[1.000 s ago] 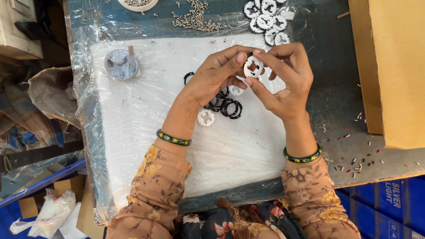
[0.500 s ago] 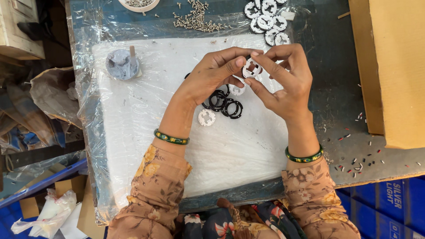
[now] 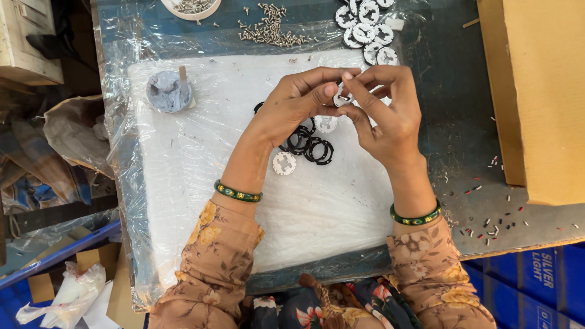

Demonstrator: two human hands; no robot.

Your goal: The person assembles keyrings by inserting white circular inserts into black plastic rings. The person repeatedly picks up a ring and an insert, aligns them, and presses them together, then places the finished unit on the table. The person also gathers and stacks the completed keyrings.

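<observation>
Between both hands' fingertips, small white disc [image 3: 341,97], above black rings [image 3: 308,145]

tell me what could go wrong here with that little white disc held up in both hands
The small white disc is pinched only at the fingertips of the left hand and right hand, above the white pad; it might slip and drop among the black rings. The loose screws lie unboxed near the table's far edge and could scatter if nudged.

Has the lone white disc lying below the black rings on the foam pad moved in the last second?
No. The white disc lies in the same spot, just below-left of the black rings, as before, judged against the grey pot.
</observation>
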